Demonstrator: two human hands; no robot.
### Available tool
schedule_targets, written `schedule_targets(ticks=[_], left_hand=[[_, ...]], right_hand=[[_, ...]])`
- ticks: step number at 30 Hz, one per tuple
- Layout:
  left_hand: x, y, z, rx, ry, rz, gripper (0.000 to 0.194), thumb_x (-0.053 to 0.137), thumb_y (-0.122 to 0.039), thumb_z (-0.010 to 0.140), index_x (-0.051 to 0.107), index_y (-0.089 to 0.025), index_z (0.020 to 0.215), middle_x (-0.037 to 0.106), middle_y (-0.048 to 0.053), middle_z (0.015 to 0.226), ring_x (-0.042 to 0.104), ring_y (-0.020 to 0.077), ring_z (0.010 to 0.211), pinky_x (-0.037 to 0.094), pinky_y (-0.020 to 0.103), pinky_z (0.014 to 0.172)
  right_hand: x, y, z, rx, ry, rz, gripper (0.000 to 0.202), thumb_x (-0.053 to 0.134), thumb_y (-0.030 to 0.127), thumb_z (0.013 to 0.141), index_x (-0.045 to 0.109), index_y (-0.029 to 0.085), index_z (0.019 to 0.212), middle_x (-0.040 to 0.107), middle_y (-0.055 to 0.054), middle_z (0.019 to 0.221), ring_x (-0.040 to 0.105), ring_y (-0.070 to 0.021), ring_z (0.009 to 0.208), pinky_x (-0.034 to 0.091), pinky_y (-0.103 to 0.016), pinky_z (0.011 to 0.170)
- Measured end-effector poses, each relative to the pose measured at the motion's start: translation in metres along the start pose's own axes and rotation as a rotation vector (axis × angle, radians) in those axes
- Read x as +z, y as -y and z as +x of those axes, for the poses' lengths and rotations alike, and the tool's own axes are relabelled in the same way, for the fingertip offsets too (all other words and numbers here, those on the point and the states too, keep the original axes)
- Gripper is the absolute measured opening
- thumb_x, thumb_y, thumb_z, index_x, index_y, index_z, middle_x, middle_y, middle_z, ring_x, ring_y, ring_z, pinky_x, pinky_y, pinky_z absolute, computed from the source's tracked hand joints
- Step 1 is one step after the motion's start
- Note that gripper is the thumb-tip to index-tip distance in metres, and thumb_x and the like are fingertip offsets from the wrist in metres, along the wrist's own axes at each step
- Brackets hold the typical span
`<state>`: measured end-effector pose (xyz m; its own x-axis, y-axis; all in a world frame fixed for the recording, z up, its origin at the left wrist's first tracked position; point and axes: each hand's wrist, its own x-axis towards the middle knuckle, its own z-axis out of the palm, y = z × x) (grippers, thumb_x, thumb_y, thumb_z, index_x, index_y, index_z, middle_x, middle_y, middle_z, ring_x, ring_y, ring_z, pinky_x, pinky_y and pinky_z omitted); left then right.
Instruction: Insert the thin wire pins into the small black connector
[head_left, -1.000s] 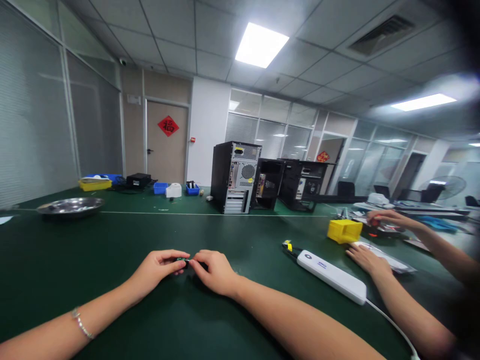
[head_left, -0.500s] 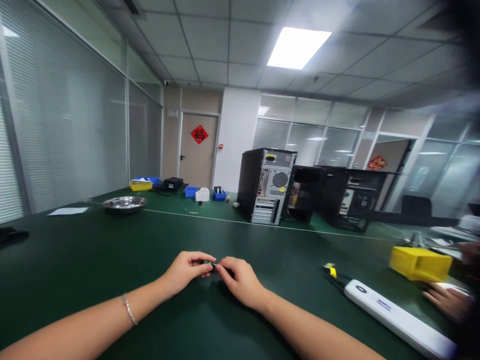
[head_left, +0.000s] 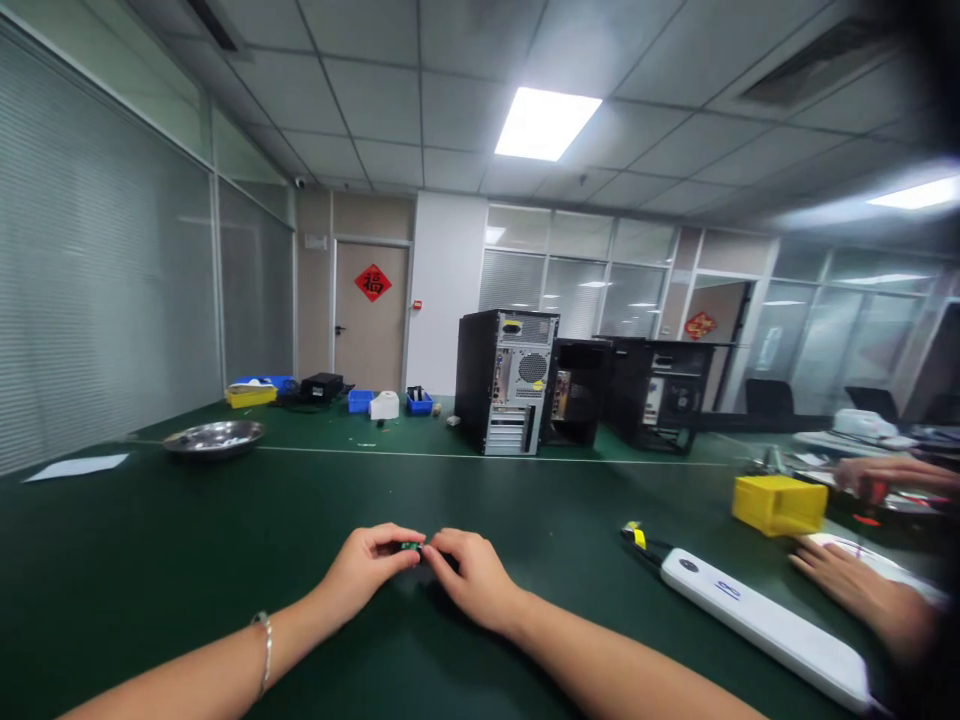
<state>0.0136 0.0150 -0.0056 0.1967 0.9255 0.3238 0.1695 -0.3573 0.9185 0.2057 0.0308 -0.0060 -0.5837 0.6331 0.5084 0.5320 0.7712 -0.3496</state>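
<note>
My left hand (head_left: 369,565) pinches a small green circuit board (head_left: 411,546) between thumb and fingertips, just above the dark green table (head_left: 315,500). At the board's right end, the thumb and fingertips of my right hand (head_left: 474,580) close together on it. A dark bit shows between the two hands, too small to make out. Fingers cover most of the board.
A white power strip (head_left: 765,618) lies to the right, near a yellow bin (head_left: 780,505). Beyond it are another person's hands (head_left: 855,580). A computer tower (head_left: 517,385) stands ahead. Far left are a metal bowl (head_left: 214,440) and paper (head_left: 75,467).
The view has turned slightly right, so the surroundings sit further left. My hands keep their grip on the board. The other person's upper hand has come further into view, holding something red.
</note>
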Motion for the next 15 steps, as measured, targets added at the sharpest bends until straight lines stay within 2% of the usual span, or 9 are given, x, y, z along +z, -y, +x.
schedule_targets(ticks=[8, 11, 15], left_hand=[[-0.004, 0.002, 0.002, 0.007, -0.001, -0.01, 0.027, 0.074, -0.032, 0.068, 0.076, -0.017, 0.09, 0.073, 0.008, 0.089, 0.065, 0.0231, 0.086, 0.049, 0.032, 0.08], [-0.005, 0.0, -0.002, -0.028, -0.027, -0.033, 0.03, 0.074, -0.031, 0.068, 0.075, -0.015, 0.093, 0.074, 0.01, 0.095, 0.065, 0.0238, 0.09, 0.049, 0.033, 0.084], [-0.005, -0.002, -0.007, -0.082, 0.02, -0.094, 0.036, 0.076, -0.031, 0.066, 0.073, -0.015, 0.098, 0.073, 0.009, 0.102, 0.065, 0.024, 0.094, 0.049, 0.036, 0.089]], right_hand=[[-0.002, 0.0, 0.001, 0.023, 0.018, -0.017, 0.031, 0.039, 0.03, 0.096, 0.061, 0.019, 0.077, 0.062, -0.001, 0.073, 0.056, -0.012, 0.068, 0.037, -0.021, 0.064], [-0.004, -0.002, -0.003, 0.05, 0.008, -0.034, 0.03, 0.041, 0.03, 0.095, 0.061, 0.019, 0.076, 0.062, -0.001, 0.074, 0.056, -0.0125, 0.07, 0.037, -0.021, 0.065], [-0.006, -0.002, -0.01, 0.091, -0.019, -0.037, 0.029, 0.041, 0.031, 0.095, 0.062, 0.019, 0.078, 0.063, -0.002, 0.076, 0.056, -0.0127, 0.071, 0.037, -0.021, 0.066]])
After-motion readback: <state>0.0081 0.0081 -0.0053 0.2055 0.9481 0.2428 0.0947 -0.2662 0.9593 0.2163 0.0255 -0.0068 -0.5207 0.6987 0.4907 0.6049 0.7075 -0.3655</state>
